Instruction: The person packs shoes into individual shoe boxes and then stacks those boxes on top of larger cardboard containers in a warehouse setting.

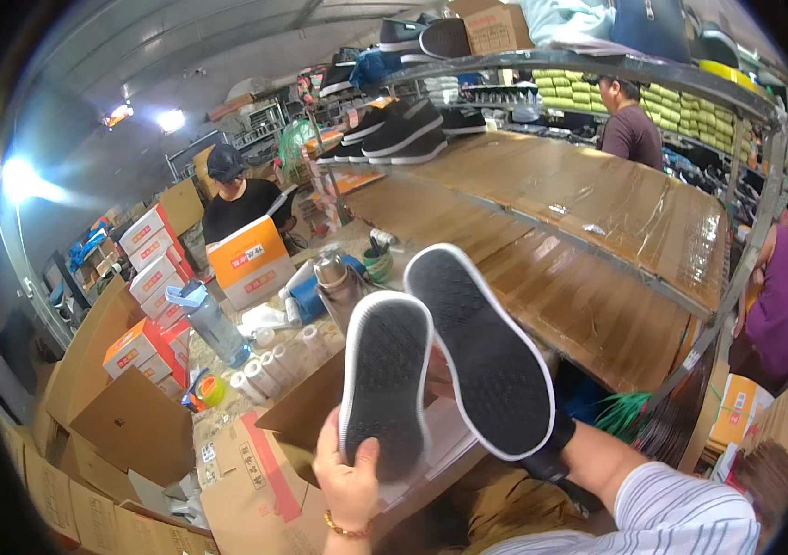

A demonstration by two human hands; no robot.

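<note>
Two shoes with black textured soles and white rims are held up, soles facing me. My left hand [350, 476] grips the heel of the left shoe [385, 375], thumb on the sole. The right shoe [482, 347] is tilted and overlaps the left one; my right hand is hidden behind it, with only the wrist and a dark band [551, 449] and a striped sleeve showing. An open cardboard box [315, 402] with white paper lies just under the shoes.
A wire shelf lined with cardboard [588, 213] runs ahead and right, with dark shoes [399, 129] at its far end. The bench holds a water bottle [214, 324], tape rolls [204, 390] and orange-and-white shoe boxes [155, 273]. Three other people stand around.
</note>
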